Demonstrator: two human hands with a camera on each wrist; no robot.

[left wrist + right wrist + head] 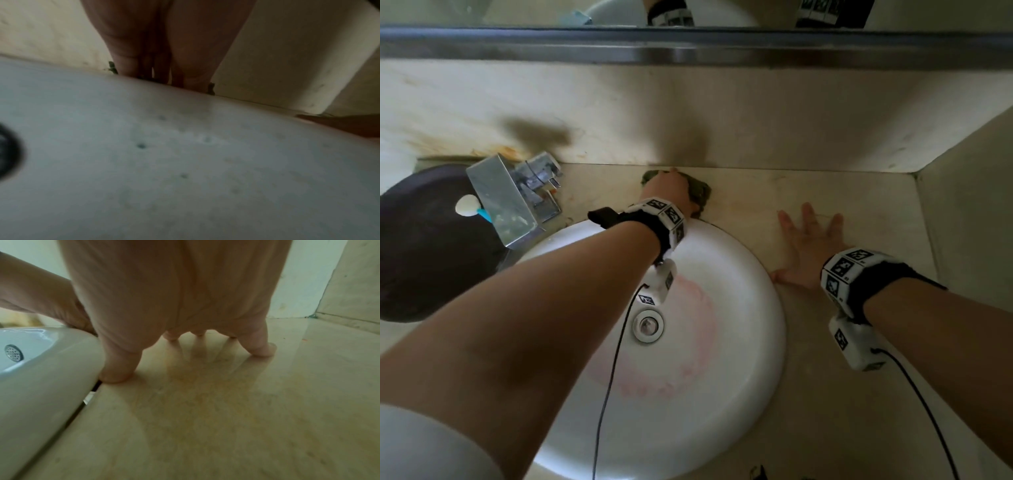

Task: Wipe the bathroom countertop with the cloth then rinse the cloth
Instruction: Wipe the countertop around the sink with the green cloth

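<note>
A dark green cloth (700, 193) lies bunched on the beige countertop (859, 205) behind the white sink (750, 274), against the back wall. My left hand (667, 190) presses down on it and covers most of it. In the left wrist view the fingers (164, 48) point straight down, and only scraps of cloth (211, 88) show beside them over the sink rim (185, 162). My right hand (808, 243) lies flat and spread on the countertop (226, 402) right of the basin. Its thumb (119, 366) touches the sink's edge (41, 369).
A chrome faucet (513, 202) stands at the sink's back left, beside a dark round object (424, 246) carrying a small white and blue item. The drain (648, 325) sits mid-basin with a pinkish ring around it. A side wall (969, 205) closes the counter on the right.
</note>
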